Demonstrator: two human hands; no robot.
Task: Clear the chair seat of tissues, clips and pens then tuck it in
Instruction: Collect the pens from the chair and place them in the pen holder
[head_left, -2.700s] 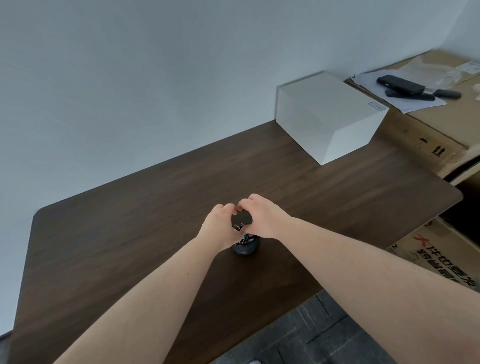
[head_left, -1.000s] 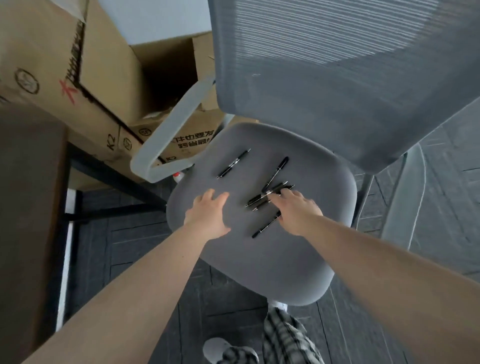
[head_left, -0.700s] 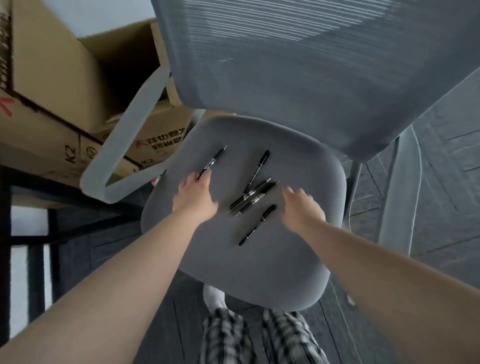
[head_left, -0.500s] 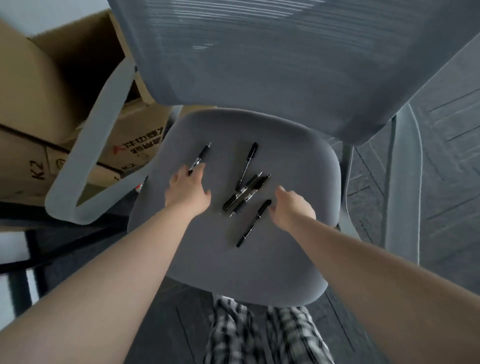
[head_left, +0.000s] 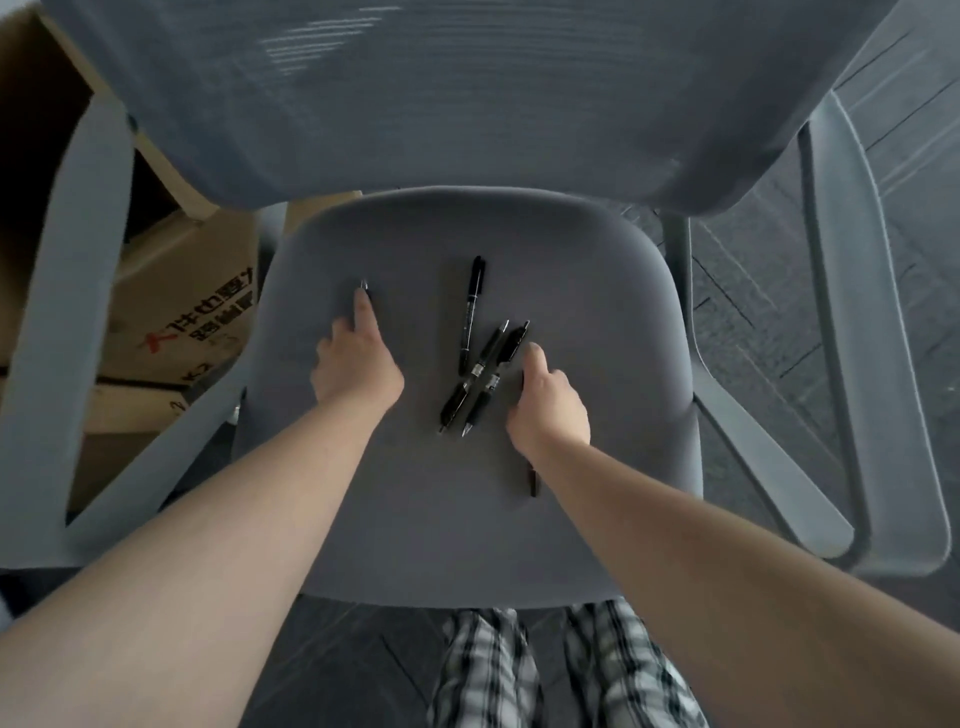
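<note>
Black pens (head_left: 471, 312) lengthwise toward backrest (head_left: 467, 98)

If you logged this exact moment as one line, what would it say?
stage: gathering pens | left hand: on leftmost pen | right hand: over another pen | three pens loose on chair seat

Brown cardboard boxes (head_left: 182, 291) stack at far left, one printed in red; dark tiled floor (head_left: 883, 291) spreads right; plaid trousers (head_left: 545, 670) near.
</note>
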